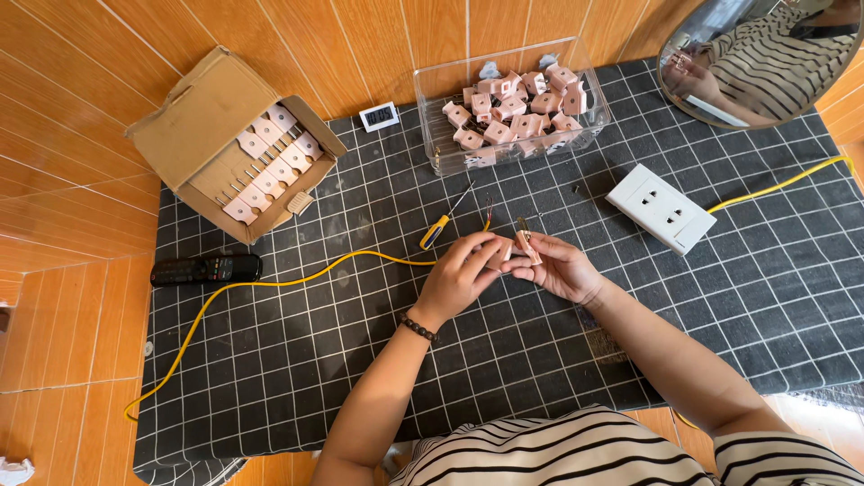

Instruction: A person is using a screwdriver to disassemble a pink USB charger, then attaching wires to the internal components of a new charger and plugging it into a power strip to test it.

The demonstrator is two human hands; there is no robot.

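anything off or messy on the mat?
Mostly tidy. The cardboard box of pink plugs lies tipped on its side, flaps splayed. A yellow cable snakes loose across the mat. Both hands, left hand and right hand, pinch one plug.

From up here I see both hands meeting mid-mat: left hand [461,274] and right hand [556,267] pinching a small pink plug [525,245] between them. Yellow cable [270,283] snakes across the gridded mat [297,360]. Screwdriver [443,222] just above the hands, white socket [661,208] to the right, clear tub [509,99] of pink plugs up top, cardboard box [236,144] left.
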